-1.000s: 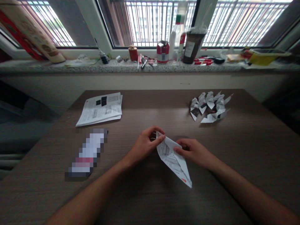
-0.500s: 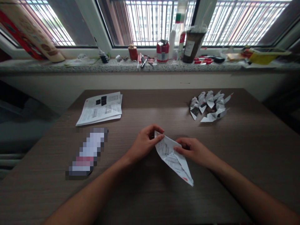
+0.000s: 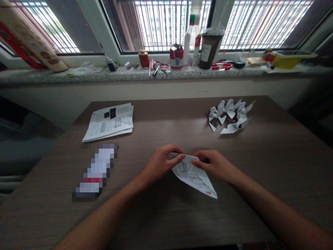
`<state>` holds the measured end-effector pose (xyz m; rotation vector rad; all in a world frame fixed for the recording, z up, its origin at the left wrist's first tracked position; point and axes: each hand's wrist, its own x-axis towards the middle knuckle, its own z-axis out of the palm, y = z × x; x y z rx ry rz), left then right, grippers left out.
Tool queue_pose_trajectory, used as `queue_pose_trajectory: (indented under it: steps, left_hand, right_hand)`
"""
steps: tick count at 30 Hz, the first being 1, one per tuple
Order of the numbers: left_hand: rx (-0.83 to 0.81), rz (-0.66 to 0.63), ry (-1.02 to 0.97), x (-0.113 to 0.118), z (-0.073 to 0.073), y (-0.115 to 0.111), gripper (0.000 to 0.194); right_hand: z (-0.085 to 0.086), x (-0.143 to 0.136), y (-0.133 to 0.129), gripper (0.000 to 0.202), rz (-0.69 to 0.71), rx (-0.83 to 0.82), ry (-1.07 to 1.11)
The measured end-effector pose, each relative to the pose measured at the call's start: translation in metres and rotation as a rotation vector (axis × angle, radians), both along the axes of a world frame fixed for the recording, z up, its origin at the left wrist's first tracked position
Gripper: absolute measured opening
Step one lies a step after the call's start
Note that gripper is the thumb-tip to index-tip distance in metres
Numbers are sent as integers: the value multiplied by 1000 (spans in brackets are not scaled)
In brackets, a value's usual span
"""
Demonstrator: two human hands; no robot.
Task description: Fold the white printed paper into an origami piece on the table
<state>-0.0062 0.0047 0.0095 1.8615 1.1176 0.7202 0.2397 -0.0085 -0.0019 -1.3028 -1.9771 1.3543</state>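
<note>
A folded sheet of printed paper (image 3: 194, 176) lies on the brown wooden table (image 3: 166, 215), its long point aimed toward the near right. My left hand (image 3: 162, 163) pinches its upper left corner between thumb and fingers. My right hand (image 3: 214, 165) presses and grips the paper's upper right edge. Both hands meet at the top of the paper, close together at the table's middle.
A pile of several folded paper pieces (image 3: 230, 116) sits at the far right. A stack of printed sheets (image 3: 109, 121) lies at the far left, with a blurred flat object (image 3: 96, 172) below it. The windowsill (image 3: 78, 74) holds a red can (image 3: 176, 56), bottles and small clutter.
The paper has been lowered and flattened toward the table, and its point has swung outward to the right. My two hands have drawn closer together at its top edge.
</note>
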Motion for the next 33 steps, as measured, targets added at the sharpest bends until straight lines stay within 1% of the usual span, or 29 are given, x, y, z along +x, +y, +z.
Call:
queue_pose_trajectory:
  steps: [2, 4, 7, 11, 13, 17, 23, 27, 33]
  left_hand:
    - [-30, 33, -25, 0, -1, 1, 19]
    - [-61, 27, -43, 0, -2, 2, 21]
    - [-67, -30, -27, -1, -3, 3, 17]
    - [-42, -115, 57, -1, 1, 3, 10]
    - [-47, -153, 87, 1, 4, 2, 12]
    - [-108, -208, 81, 2, 6, 2, 25]
    - [-221, -227, 5, 0, 2, 4, 28]
    - [-274, -244, -32, 1, 0, 2, 29]
    - [-301, -250, -25, 6, 0, 0, 29]
  right_hand:
    - [0, 1, 1, 30, -28, -17, 20]
    - [0, 2, 2, 32, -49, -16, 19]
    - [2, 4, 2, 33, -38, 2, -5]
    - [6, 4, 3, 33, 43, -6, -32]
    - [9, 2, 3, 32, 74, -14, -30]
    - [11, 0, 4, 32, 83, -40, -23]
    - [9, -1, 5, 39, 81, 17, -30]
    - [10, -1, 4, 37, 96, 65, -22]
    - [7, -4, 3, 32, 75, 58, -17]
